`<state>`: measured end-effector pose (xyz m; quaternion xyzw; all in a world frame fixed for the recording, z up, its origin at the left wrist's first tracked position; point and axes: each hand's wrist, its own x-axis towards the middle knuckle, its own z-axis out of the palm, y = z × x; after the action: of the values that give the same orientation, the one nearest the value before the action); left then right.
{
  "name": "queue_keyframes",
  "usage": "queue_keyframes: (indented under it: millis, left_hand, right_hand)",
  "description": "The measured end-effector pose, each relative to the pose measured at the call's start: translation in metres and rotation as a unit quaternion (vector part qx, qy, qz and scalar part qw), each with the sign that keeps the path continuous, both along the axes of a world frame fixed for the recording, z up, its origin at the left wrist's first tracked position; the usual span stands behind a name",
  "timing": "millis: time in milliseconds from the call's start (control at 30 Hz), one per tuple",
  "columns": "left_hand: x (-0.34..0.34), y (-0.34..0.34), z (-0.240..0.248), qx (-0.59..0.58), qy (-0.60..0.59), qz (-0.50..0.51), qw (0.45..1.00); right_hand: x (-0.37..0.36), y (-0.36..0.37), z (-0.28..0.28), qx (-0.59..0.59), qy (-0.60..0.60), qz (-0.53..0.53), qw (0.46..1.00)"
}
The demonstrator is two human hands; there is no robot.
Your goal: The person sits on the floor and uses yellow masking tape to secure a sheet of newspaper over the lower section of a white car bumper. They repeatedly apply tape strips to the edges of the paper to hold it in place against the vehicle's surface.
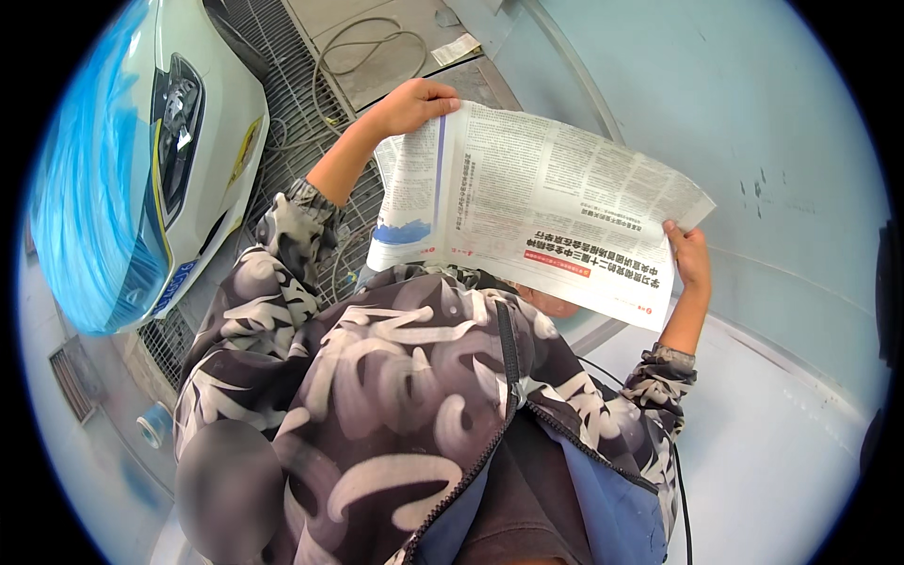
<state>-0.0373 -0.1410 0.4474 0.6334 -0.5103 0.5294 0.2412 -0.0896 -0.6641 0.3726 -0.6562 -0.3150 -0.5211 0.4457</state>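
Observation:
A large printed newspaper sheet (527,179) is spread between my two hands, slightly curved and tilted down to the right. It carries a blue smear and a blue stripe near its left edge and a small red block lower down. My left hand (414,105) pinches the upper left corner, thumb and fingers closed over the edge. At the right edge my right hand (690,256) grips the paper, its thumb on the printed face and its other fingers partly hidden. Below the sheet's lower edge a skin-coloured patch shows, too covered to make out.
On the left stands a pale car (221,113) partly draped in blue plastic film (89,179). Metal floor grating (292,56) runs beside it, with a coiled hose (377,42) and a paper scrap (457,50) beyond. A light-blue wall (753,122) rises at the right.

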Motion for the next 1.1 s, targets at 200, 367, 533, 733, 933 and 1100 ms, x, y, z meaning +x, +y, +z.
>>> queue_keyframes:
  millis: [200, 367, 533, 733, 933, 1100]
  left_hand:
    - [0.018, 0.021, -0.003, -0.079, -0.012, -0.048, 0.996]
    - [0.006, 0.051, 0.011, -0.112, -0.035, -0.084, 0.990]
    - [0.014, 0.070, 0.017, -0.196, -0.102, -0.056, 0.974]
    - [0.031, 0.089, 0.011, -0.297, -0.110, -0.091, 0.944]
    - [0.044, 0.110, 0.006, -0.326, -0.070, -0.095, 0.938]
    - [0.057, 0.125, 0.012, -0.386, -0.080, -0.058, 0.917]
  right_hand:
    - [0.011, 0.023, -0.006, 0.023, 0.009, 0.009, 1.000]
    - [0.020, -0.009, -0.025, 0.095, -0.005, 0.079, 0.992]
    - [0.045, -0.035, -0.037, 0.133, -0.016, 0.132, 0.982]
    - [0.049, -0.081, -0.045, 0.187, -0.049, 0.127, 0.973]
    - [0.068, -0.108, -0.059, 0.253, -0.062, 0.134, 0.956]
    - [0.087, -0.132, -0.073, 0.310, -0.067, 0.142, 0.938]
